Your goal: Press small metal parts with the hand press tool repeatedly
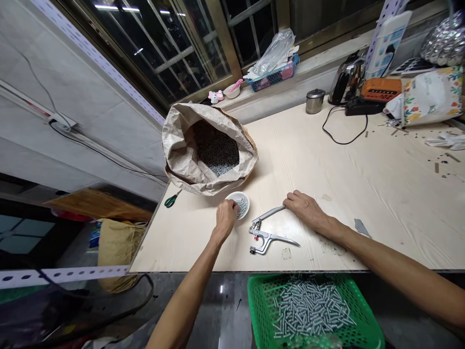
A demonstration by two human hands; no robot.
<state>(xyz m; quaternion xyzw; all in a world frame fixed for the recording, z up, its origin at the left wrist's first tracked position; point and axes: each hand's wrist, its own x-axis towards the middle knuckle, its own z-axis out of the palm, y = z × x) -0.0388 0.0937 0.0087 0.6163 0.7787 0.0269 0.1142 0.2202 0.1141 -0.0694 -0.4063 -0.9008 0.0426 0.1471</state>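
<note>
A small white bowl holding small silvery metal pieces stands on the table. My left hand is at its left edge, fingers bent together and reaching over the rim; whatever is between the fingertips is hidden. Just right of the bowl lie grey metal snap pliers, their two handles spread apart, with a spring and a small red part near the jaws. My right hand rests on the table with its curled fingers closed over the end of the upper handle.
Behind the bowl stands a large paper sack with many small metal pieces. Green-handled scissors lie left. Below the table edge, a green basket holds metal rods or tubes. A lidded metal cup and kettle stand at the back.
</note>
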